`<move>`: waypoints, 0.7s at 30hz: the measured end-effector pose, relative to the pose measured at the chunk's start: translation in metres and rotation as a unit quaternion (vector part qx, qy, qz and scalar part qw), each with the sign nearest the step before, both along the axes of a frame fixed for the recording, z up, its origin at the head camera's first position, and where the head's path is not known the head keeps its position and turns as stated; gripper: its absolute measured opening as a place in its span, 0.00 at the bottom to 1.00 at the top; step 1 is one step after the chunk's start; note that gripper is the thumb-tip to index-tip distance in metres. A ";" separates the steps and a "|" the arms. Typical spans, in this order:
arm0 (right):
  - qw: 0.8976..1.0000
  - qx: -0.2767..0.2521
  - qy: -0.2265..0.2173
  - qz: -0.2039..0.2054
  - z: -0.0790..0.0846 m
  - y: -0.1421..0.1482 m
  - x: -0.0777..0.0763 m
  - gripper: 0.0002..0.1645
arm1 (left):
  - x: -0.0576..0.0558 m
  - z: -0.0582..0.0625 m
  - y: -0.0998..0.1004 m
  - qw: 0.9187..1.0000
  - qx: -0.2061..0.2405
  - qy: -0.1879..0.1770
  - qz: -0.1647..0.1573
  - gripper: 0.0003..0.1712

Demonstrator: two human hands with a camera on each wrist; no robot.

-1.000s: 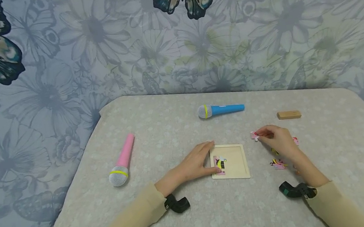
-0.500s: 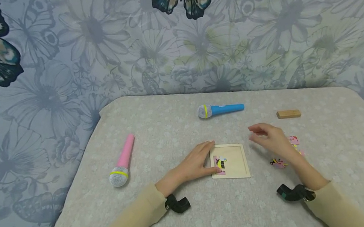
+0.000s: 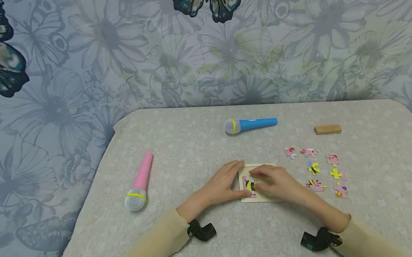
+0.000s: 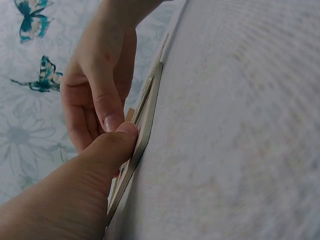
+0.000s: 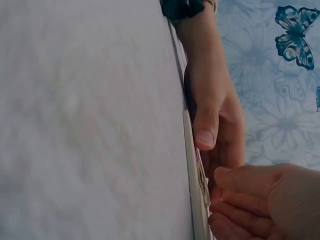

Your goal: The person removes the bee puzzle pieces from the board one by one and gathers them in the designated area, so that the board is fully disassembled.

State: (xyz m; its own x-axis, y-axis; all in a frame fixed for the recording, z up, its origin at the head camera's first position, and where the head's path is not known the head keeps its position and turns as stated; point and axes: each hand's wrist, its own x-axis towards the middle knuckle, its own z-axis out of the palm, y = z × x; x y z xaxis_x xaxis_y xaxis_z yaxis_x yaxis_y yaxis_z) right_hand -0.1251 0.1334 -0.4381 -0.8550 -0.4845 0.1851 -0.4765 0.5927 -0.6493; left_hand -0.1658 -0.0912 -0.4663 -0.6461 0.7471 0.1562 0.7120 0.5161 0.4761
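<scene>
A square wooden puzzle tray (image 3: pixel 262 199) lies on the table, with joined pink, yellow and black puzzle pieces (image 3: pixel 250 184) along its left side. My left hand (image 3: pixel 220 185) grips the tray's left edge, fingers at the far corner and thumb over the near left part. In the left wrist view the left thumb (image 4: pixel 112 147) lies on the tray's rim. Over the tray is my right hand (image 3: pixel 280 183), thumb and index finger spread apart beside the joined pieces, nothing visible between them. Its lower fingers bend inward in the right wrist view, close to the tray edge (image 5: pixel 192 175).
Several loose puzzle pieces (image 3: pixel 313 168) lie spread to the right of the tray. Behind stands a small wooden block (image 3: pixel 327 130). A blue toy microphone (image 3: pixel 257 123) lies at the back, a pink one (image 3: pixel 143 172) at the left. A patterned wall (image 3: pixel 197 61) borders the table's far edge.
My right hand has left the pink piece at the right and moved left and nearer, over the tray. That piece stays on the table. The left hand keeps its grip.
</scene>
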 end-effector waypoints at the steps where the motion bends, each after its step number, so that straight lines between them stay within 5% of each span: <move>1: 1.000 0.002 0.003 -0.002 -0.001 -0.001 0.000 0.21 | 0.000 0.000 0.000 1.000 -0.001 0.001 0.000 0.53; 21: 0.999 -0.041 -0.010 -0.007 -0.006 -0.009 0.000 0.22 | 0.000 -0.001 0.000 1.000 0.008 0.003 0.000 0.56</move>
